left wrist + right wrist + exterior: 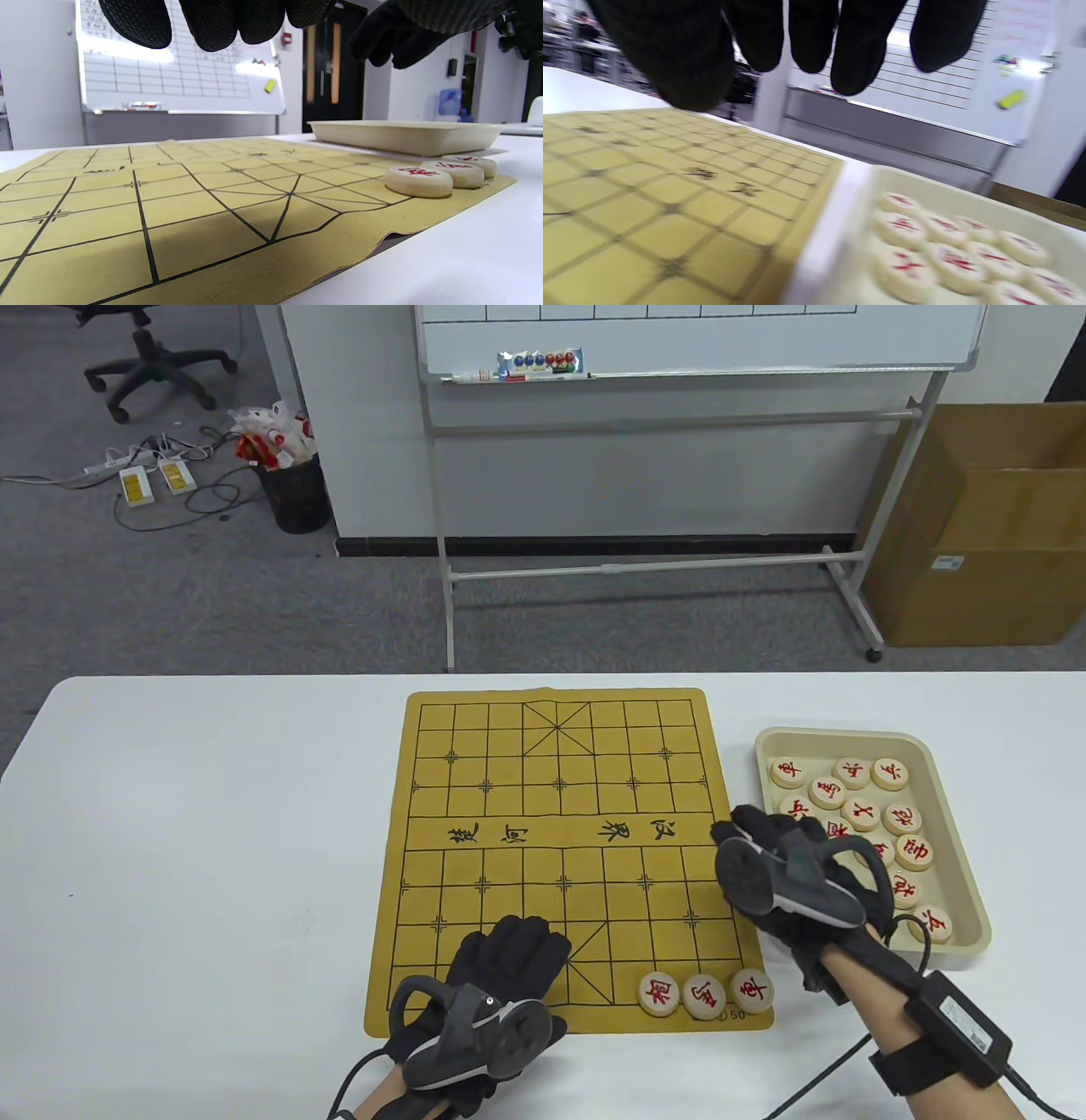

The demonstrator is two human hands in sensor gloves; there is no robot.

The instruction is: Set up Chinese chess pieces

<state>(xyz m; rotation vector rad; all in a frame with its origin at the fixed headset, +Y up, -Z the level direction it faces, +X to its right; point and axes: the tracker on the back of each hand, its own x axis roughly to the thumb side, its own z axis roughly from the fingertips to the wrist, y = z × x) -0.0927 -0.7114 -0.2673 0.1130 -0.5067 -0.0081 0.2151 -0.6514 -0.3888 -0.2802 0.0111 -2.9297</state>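
Observation:
The yellow chess board mat [560,848] lies on the white table; it also shows in the left wrist view [169,203] and the right wrist view [649,190]. Three red-lettered wooden pieces [704,993] stand in a row at its near right corner, also seen in the left wrist view [420,181]. A beige tray [959,865] to the right holds several more pieces [925,250]. My left hand [501,976] rests on the board's near edge, fingers spread, empty. My right hand [780,874] hovers over the board's right edge and the tray's left rim, fingers open, empty.
The tray's wall [403,135] stands behind the three placed pieces. The mat's near edge curls up slightly off the table [382,237]. A whiteboard stand [679,568] and a cardboard box [984,526] are on the floor beyond the table.

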